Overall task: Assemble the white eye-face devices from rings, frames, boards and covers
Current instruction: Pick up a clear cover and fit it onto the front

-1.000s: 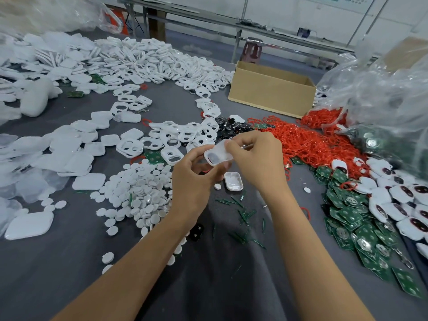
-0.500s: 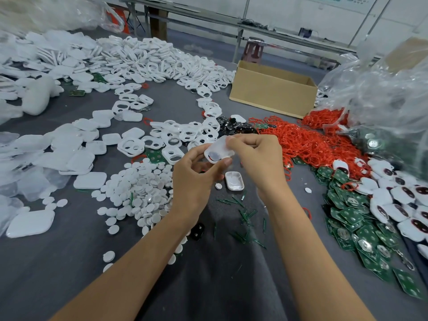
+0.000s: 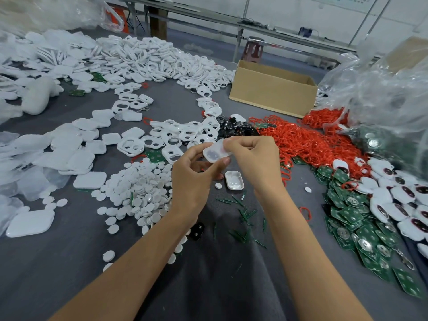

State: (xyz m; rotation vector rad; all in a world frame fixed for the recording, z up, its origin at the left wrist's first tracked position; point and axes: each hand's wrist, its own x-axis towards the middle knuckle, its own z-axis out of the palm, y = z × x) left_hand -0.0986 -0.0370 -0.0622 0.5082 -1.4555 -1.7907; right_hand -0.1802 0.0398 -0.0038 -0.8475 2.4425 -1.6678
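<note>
While raised just above the grey counter [image 3: 69, 262], pinched from two sides: a white face piece [image 3: 216, 152]. Left grip [image 3: 192, 179]: grasps the piece, thumb tip on its lower edge, fingers curled at its left end. Right grip [image 3: 254, 163]: grasps the upper right end with curled fingertips. Shows two dark round spots through the milky plastic. Just below, lying on the counter: a small white tray [image 3: 234, 180]. To the left, a heap of white discs [image 3: 139, 188], white frames [image 3: 176, 137] with eye holes, and white covers [image 3: 85, 158] beyond. To the right, red rings [image 3: 308, 144], green boards [image 3: 361, 225] and finished white devices [image 3: 398, 198] with dark eyes. Behind, a cardboard box [image 3: 273, 93].
</note>
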